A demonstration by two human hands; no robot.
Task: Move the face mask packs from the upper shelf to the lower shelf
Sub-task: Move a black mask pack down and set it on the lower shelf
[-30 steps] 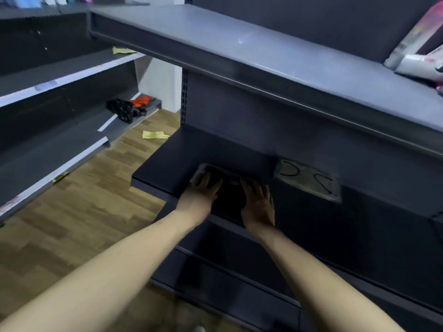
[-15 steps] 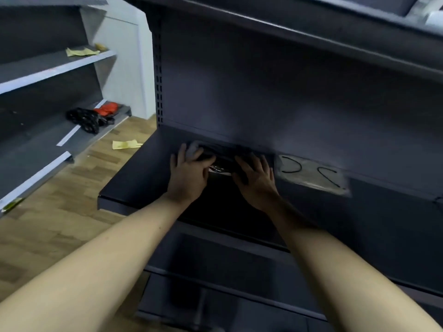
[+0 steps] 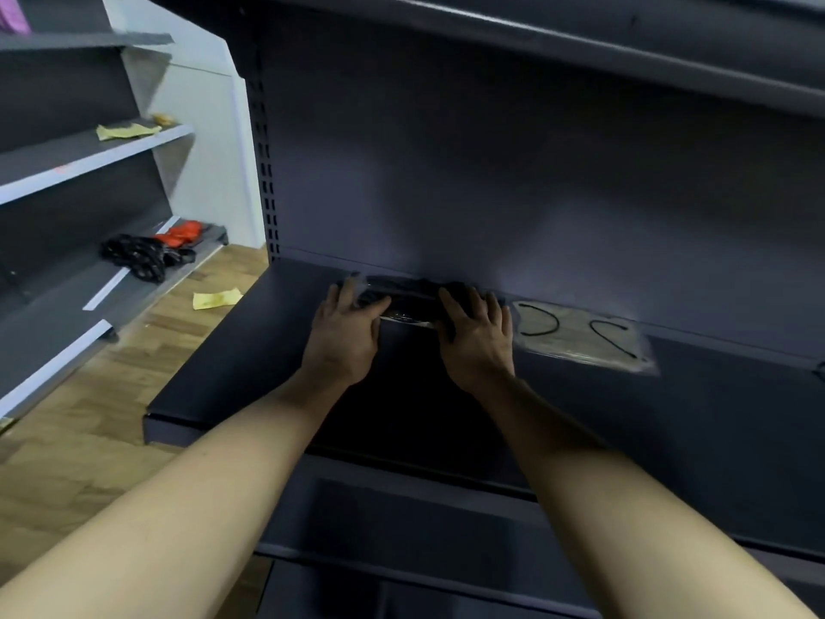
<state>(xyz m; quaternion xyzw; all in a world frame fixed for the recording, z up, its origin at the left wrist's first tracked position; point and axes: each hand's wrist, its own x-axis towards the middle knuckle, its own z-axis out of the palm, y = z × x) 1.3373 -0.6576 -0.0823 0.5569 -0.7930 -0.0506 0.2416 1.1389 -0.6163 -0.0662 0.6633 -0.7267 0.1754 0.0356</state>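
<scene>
Both hands flat at centre frame on the lower shelf: left hand and right hand with fingers spread wide, pressing down on the two ends of a dark face mask pack pushed against the shelf's back panel, neither grip closed around it. Just to the right, a clear pack of pale masks with black ear loops, flat on the same shelf. Upper shelf overhead along the top edge.

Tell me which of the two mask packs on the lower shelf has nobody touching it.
The pale pack with black ear loops, lying flat to the right. The dark pack has the left hand and right hand on it.
</scene>
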